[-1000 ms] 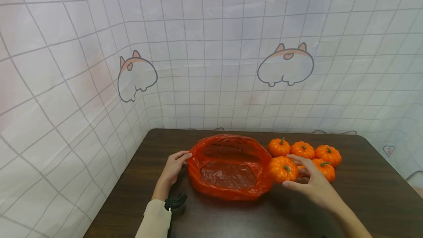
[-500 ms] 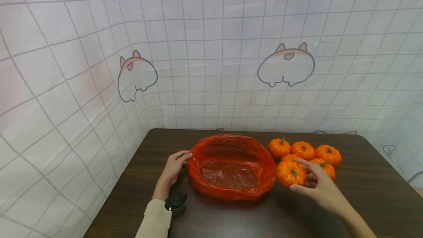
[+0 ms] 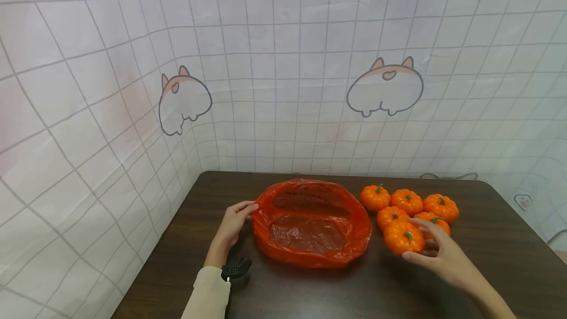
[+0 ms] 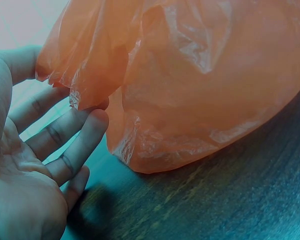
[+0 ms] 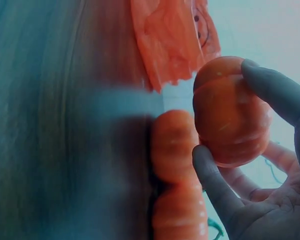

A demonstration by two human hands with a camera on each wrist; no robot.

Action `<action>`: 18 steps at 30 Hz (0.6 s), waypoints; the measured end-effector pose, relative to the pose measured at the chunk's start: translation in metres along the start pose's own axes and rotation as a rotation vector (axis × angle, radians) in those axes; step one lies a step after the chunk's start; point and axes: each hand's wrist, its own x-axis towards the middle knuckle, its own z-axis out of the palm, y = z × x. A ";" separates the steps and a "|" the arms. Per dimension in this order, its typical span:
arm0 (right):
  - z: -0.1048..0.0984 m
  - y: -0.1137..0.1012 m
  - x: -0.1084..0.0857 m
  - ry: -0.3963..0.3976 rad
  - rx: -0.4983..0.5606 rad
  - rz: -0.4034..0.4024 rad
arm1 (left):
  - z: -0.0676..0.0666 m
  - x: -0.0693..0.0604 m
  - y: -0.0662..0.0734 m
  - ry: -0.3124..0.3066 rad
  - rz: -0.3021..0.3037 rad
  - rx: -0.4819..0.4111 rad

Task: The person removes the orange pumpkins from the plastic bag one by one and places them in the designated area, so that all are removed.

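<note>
A red plastic bag (image 3: 305, 259) stands on the table with its mouth spread wide. My left hand (image 3: 231, 226) pinches the left side of its rim; in the left wrist view the thin film (image 4: 85, 65) lies between thumb and fingers. To the right of the bag, my right hand (image 3: 445, 256) grips a small orange pumpkin (image 3: 404, 239) with a green stem. The right wrist view has this pumpkin (image 5: 230, 112) held off the table between thumb and fingertips. Just behind it sits another pumpkin (image 3: 391, 215), partly covered by the held one.
More small pumpkins stand in a cluster behind my right hand, among them one (image 3: 375, 197) near the bag and one (image 3: 441, 207) at the far right. The dark wooden table (image 3: 283, 292) meets a white gridded curtain (image 3: 283, 127) at the back.
My right hand has drawn the held pumpkin rightward and slightly nearer, away from the bag's right edge. The bag's right side has spread out a little. My left hand has stayed in place.
</note>
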 end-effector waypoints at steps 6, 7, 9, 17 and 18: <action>-0.003 0.010 -0.003 -0.006 -0.021 -0.006 | 0.000 0.001 0.000 -0.006 -0.009 -0.002; -0.003 0.011 -0.004 -0.013 -0.024 0.000 | 0.000 0.001 0.000 -0.008 -0.011 -0.001; -0.004 0.014 -0.005 -0.030 -0.025 0.016 | 0.000 0.001 0.000 -0.010 -0.010 0.003; -0.009 0.019 -0.006 -0.075 -0.044 0.043 | 0.000 0.001 0.000 -0.010 -0.020 -0.002; -0.009 0.020 -0.006 -0.075 -0.048 0.040 | 0.000 0.001 0.000 -0.011 -0.020 -0.002</action>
